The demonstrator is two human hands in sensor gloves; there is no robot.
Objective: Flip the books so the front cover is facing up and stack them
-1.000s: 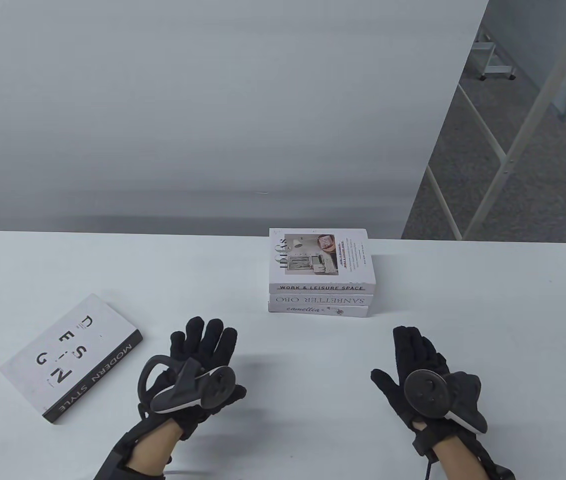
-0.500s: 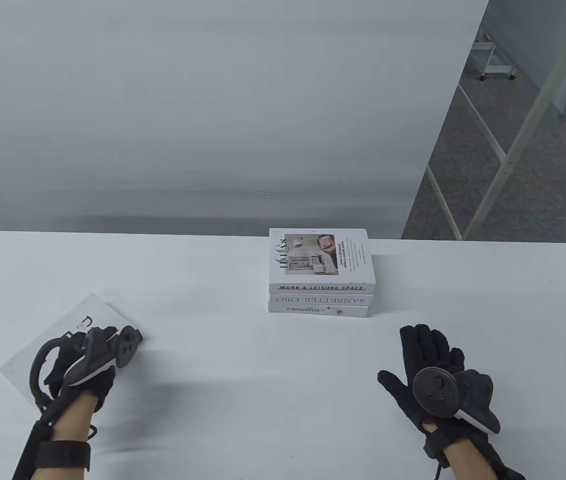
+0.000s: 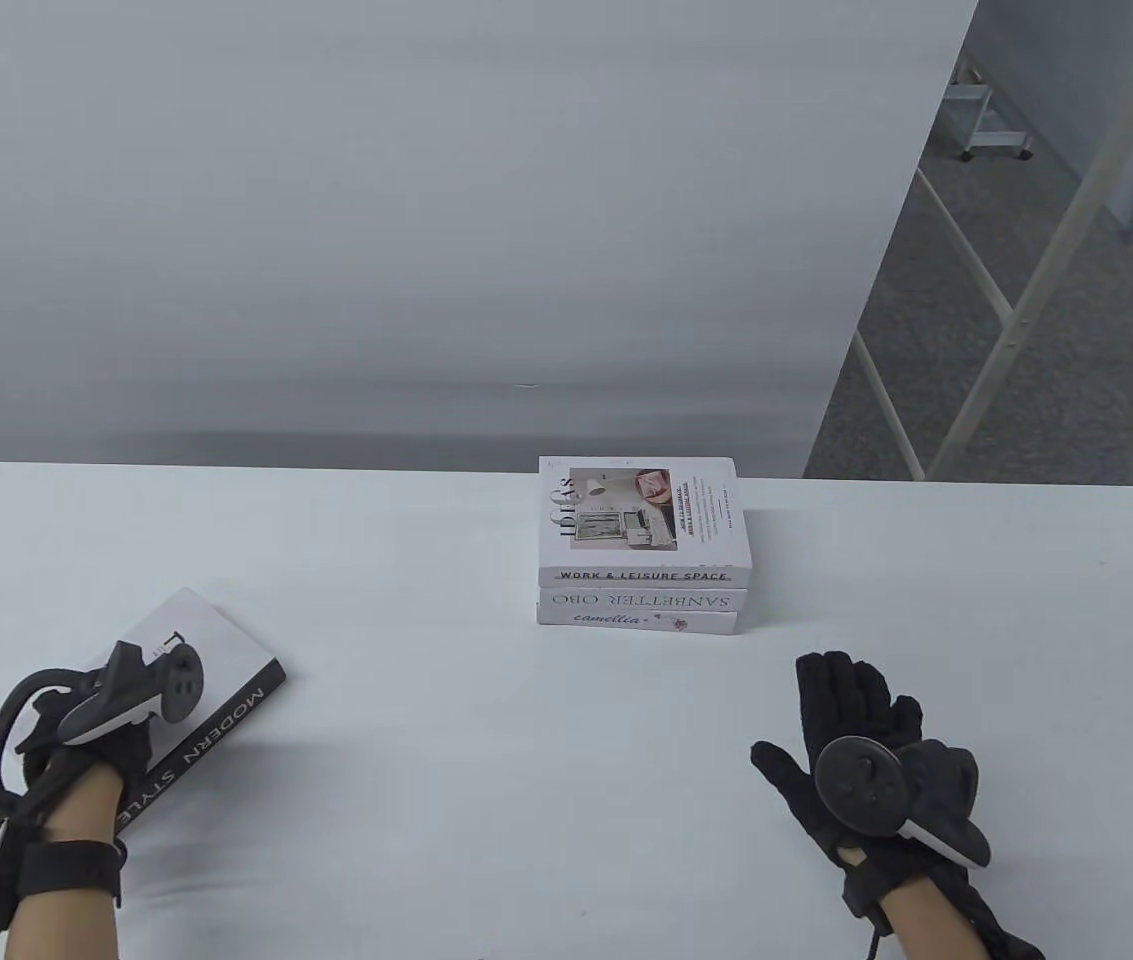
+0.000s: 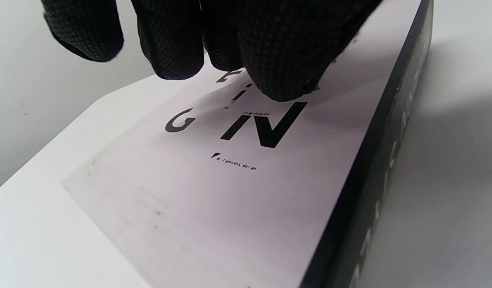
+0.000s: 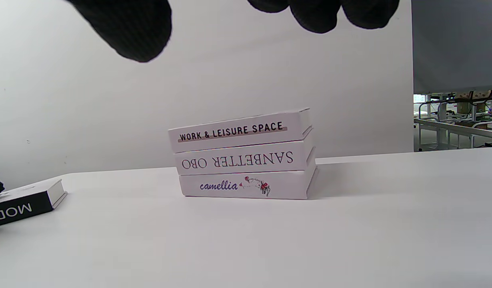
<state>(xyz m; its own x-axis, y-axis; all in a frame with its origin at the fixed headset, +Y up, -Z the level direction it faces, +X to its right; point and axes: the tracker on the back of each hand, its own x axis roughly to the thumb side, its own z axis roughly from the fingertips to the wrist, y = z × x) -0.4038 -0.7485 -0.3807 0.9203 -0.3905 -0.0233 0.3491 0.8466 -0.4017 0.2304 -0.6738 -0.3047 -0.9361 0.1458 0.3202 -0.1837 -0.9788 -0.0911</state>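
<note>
A white book with "DESIGN" on its cover and a black "MODERN STYLE" spine (image 3: 221, 655) lies face up at the table's left. My left hand (image 3: 76, 725) is over its left part. In the left wrist view my fingertips (image 4: 270, 68) touch the cover (image 4: 230, 192) near the letters, without a grip on any edge. A stack of three white books (image 3: 641, 545) stands at the far middle, its top book cover up. My right hand (image 3: 846, 705) is spread flat, palm down and empty, in front of the stack (image 5: 246, 160) and to its right.
The white table (image 3: 526, 800) has rounded far corners, and a plain grey wall stands behind it. A white metal frame (image 3: 1016, 300) stands off the table at the far right. The black-spined book also shows at the left edge of the right wrist view (image 5: 22, 202).
My left hand has swung left from the table's front middle onto the DESIGN book and now covers its left part. My right hand has barely moved. The stack is unchanged.
</note>
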